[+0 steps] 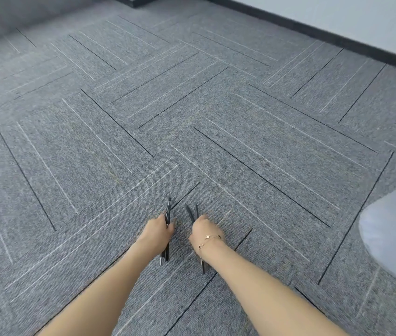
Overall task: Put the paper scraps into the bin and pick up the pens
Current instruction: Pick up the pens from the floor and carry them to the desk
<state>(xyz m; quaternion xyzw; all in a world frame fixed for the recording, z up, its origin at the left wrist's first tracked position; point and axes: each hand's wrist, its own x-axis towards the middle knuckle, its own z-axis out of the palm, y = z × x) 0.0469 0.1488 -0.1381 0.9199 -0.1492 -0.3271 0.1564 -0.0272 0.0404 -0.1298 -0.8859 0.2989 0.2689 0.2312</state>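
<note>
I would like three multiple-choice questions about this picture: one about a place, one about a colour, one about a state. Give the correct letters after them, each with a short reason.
1. Where is the bracelet?
A. on the right wrist
B. on the left wrist
C. lying on the carpet

2. What colour are the pens?
A. red
B. black
C. white

3. What is the left hand doing?
A. resting flat and open on the floor
B. pointing at the wall
C. gripping pens

Answers:
1. A: the gold bracelet circles the wrist behind the right hand.
2. B: the pens in the left hand and the pens in the right hand are dark black against the grey carpet.
3. C: the left hand has its fingers curled round its pens, which stick out on both sides.
</note>
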